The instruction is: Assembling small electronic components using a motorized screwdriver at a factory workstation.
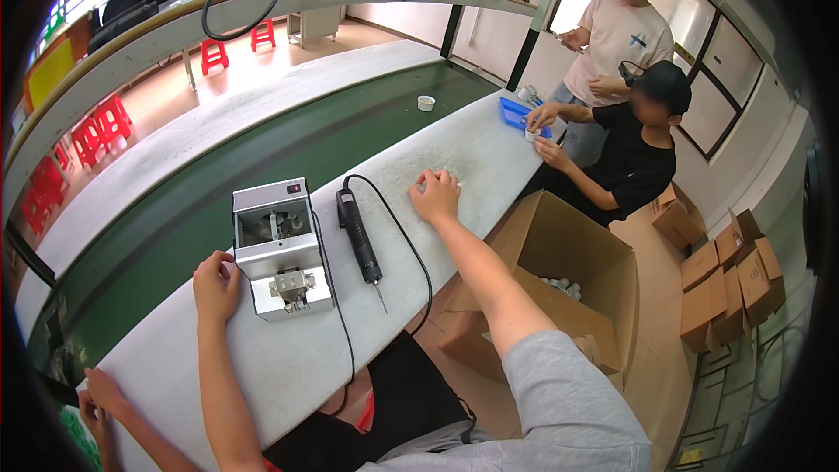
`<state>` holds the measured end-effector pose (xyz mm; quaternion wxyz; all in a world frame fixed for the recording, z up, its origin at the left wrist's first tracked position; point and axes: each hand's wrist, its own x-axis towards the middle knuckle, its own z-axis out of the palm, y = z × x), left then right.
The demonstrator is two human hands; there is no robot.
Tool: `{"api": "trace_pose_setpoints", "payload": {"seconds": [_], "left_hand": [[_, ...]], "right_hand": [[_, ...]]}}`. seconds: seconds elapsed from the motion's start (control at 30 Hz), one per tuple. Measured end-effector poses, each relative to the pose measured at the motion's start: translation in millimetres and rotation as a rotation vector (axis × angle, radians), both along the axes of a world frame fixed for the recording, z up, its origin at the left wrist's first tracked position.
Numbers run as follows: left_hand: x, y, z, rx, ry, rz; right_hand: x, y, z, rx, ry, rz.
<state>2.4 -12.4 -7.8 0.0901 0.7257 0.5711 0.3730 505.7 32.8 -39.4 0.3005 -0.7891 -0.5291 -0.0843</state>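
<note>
My left hand (216, 287) rests on the white tabletop by the left side of a small silver screw feeder (278, 249). Its thumb stands apart from the bent fingers, and nothing shows in it. Farther right, my right hand (434, 197) is down on the table, fingers curled and knuckles up. Whatever lies under those fingers, if anything, is hidden. Between the feeder and my right hand lies a black electric screwdriver (357, 236), its thin bit toward me and its cord looping right. Neither hand touches it.
A green conveyor belt (315, 135) runs behind the table and carries a small white cup (426, 103). Another person's hands (100, 398) are at lower left. At far right, a seated person handles a white cup by a blue tray (516, 112). An open cardboard box (568, 249) stands right of me.
</note>
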Motion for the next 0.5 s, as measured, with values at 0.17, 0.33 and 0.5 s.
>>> {"api": "trace_pose_setpoints", "payload": {"seconds": [0.17,0.33,0.5], "left_hand": [[-0.3,0.0,-1.4,0.041,0.007,0.001],[1.2,-0.7,1.0,0.037,-0.001,-0.008],[1.4,-1.0,1.4,0.041,-0.012,-0.009]], "right_hand": [[0.1,0.3,-1.2,0.007,0.0,0.007],[0.7,-0.5,-0.6,0.011,0.007,0.012],[0.0,-0.2,0.0,0.009,0.006,0.011]]}}
